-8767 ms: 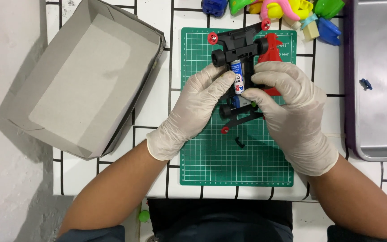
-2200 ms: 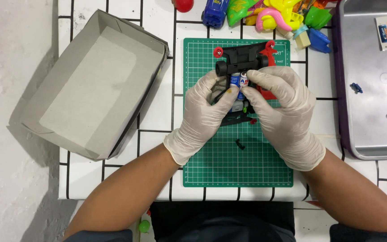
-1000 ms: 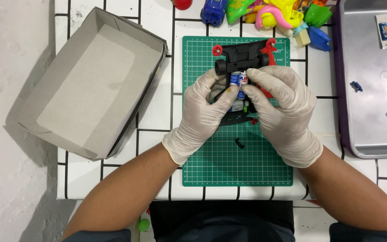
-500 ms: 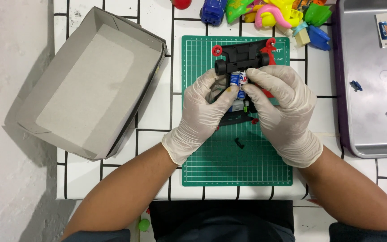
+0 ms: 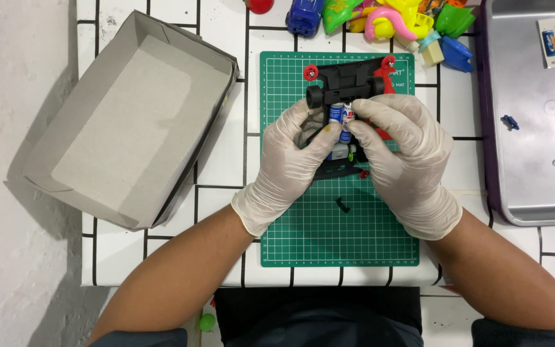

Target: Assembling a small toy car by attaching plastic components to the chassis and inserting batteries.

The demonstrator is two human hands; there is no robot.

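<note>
A black toy car chassis with black wheels and red parts lies on a green cutting mat. Blue and white batteries sit in its middle. My left hand in a white glove grips the chassis's left side, thumb by the batteries. Gloved as well, my right hand holds the right side, its fingertips pressing on the batteries. A small black piece lies loose on the mat just below the hands.
An open grey cardboard box stands to the left on the white tiled table. Several colourful plastic toys crowd the far edge. A metal tray at the right holds a small card and a blue bit.
Both hands stay on the chassis; the fingers have shifted only slightly over the batteries. Nothing else has moved.
</note>
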